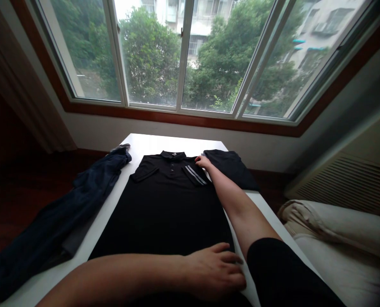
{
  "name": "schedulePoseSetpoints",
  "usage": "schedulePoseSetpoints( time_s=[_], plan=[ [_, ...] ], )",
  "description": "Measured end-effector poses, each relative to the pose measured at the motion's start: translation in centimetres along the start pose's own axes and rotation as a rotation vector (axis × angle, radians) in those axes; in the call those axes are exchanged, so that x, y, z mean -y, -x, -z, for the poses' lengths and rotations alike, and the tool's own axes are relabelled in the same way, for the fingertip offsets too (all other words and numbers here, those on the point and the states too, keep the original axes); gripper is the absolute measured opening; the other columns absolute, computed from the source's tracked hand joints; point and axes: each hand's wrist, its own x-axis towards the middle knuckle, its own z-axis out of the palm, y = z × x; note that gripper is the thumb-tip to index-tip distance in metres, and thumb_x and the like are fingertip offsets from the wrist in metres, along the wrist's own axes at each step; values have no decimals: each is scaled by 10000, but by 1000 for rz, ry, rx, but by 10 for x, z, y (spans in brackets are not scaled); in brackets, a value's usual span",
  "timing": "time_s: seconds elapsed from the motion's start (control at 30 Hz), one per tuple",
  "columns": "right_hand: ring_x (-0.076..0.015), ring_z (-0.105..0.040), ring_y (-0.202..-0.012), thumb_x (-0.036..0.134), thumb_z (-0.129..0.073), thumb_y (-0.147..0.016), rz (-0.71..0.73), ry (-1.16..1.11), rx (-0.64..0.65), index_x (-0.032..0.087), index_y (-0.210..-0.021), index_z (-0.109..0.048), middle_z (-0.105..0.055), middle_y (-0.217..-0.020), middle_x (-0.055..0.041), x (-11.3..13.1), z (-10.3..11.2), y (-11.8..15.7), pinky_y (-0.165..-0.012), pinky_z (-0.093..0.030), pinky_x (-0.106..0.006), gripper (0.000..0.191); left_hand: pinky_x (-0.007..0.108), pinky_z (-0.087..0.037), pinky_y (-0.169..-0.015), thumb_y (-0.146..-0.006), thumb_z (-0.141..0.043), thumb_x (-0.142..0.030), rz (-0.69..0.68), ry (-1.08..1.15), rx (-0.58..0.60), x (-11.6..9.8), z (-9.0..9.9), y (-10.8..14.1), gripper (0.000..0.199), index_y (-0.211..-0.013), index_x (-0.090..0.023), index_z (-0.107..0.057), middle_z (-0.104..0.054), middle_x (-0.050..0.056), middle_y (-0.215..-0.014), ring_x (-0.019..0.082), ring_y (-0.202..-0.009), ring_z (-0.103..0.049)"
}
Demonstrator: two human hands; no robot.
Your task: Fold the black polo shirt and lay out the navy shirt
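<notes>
A black polo shirt (164, 209) lies spread front side up, its collar at the far end and its sleeves folded inward over the chest. Two pale stripes show on the right sleeve. At the shirt's right shoulder, my right hand (203, 162) has its fingers closed on the cloth. My left hand (220, 269) reaches across the lower part of the shirt to its right edge, palm down. Its fingers are apart and slightly bent, with nothing visible in them. My left forearm hides the bottom of the shirt.
The shirt is on a white table (145, 143). A folded dark garment (233, 168) lies at the table's right edge. Dark blue clothes (81, 200) hang over the left edge. Beyond is a window (177, 55); rolled pale bedding (340, 230) sits at right.
</notes>
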Motion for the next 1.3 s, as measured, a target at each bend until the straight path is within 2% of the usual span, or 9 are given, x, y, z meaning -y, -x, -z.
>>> schedulePoseSetpoints(
  time_s=[0.1, 0.27, 0.53, 0.73, 0.93, 1.07, 1.13, 1.23, 1.3],
  plan=[
    [-166, -662, -784, 215, -736, -763, 15, -57, -18, 169, -1023, -764, -733, -886, -44, 15, 1, 5, -704, -499, -211, 265, 449, -312, -1162, -963, -594, -342, 43, 63, 41, 3, 12, 21, 242, -1132, -171, -627, -724, 61, -1092, 276, -1246, -541],
    [-148, -643, -716, 251, -648, -839, 33, -141, -19, 160, -1014, -777, -735, -866, -54, 42, -4, 2, -664, -489, -213, 235, 385, -392, -1030, -887, -688, -305, 119, 102, 64, -1, 31, 63, 468, -1325, -198, -564, -705, 31, -1061, 246, -1088, -564],
    [-137, -633, -678, 260, -551, -928, 81, -198, 6, 121, -1142, -719, -721, -857, -69, 89, -34, -15, -641, -481, -200, 305, 366, -422, -785, -830, -751, -357, 97, 180, 167, -19, 56, 114, 260, -1038, -243, -645, -680, 5, -956, 214, -941, -612],
    [-170, -668, -837, 299, -546, -959, 134, -159, 7, 115, -1162, -697, -735, -1016, -96, 114, -63, -19, -753, -499, -224, 312, 359, -419, -670, -760, -786, -311, 150, 237, 186, -15, 56, 132, 223, -936, -244, -666, -688, -13, -893, 197, -843, -626],
    [-183, -653, -1050, 284, -531, -975, 219, -100, 2, 179, -1245, -684, -718, -1195, -68, 118, -79, -10, -935, -485, -240, 327, 359, -461, -740, -798, -768, -401, 147, 378, 246, -12, 53, 138, 281, -1013, -239, -689, -701, 0, -881, 214, -832, -657],
    [-214, -569, -1251, 247, -379, -1025, 219, -55, -115, 200, -1297, -660, -634, -1359, -92, 110, -86, 3, -1104, -407, -288, 394, 352, -493, -777, -929, -639, -472, 241, 315, 181, -14, 49, 132, 316, -1130, -231, -680, -709, 33, -989, 222, -916, -661],
    [-243, -515, -1327, 297, -377, -1038, 208, 3, -154, 182, -1348, -633, -580, -1426, -124, 103, -92, 11, -1159, -361, -318, 418, 388, -506, -883, -973, -577, -468, 327, 223, 108, -16, 46, 128, 365, -1236, -226, -651, -698, 70, -1152, 251, -1059, -647],
    [-283, -409, -1440, 428, -443, -1038, 243, 171, -105, 190, -1465, -556, -471, -1548, -144, 93, -105, 22, -1214, -297, -372, 502, 530, -401, -1128, -991, -541, -511, 309, 174, 64, -19, 38, 124, 545, -1446, -211, -534, -538, 138, -1500, 327, -1387, -488],
    [-301, -297, -1518, 500, -422, -1050, 269, 257, -46, 213, -1536, -485, -363, -1633, -138, 88, -112, 26, -1243, -233, -425, 568, 601, -309, -1197, -1002, -514, -524, 264, 172, 84, -23, 30, 123, 644, -1556, -207, -428, -389, 150, -1634, 351, -1517, -333]
  ],
)
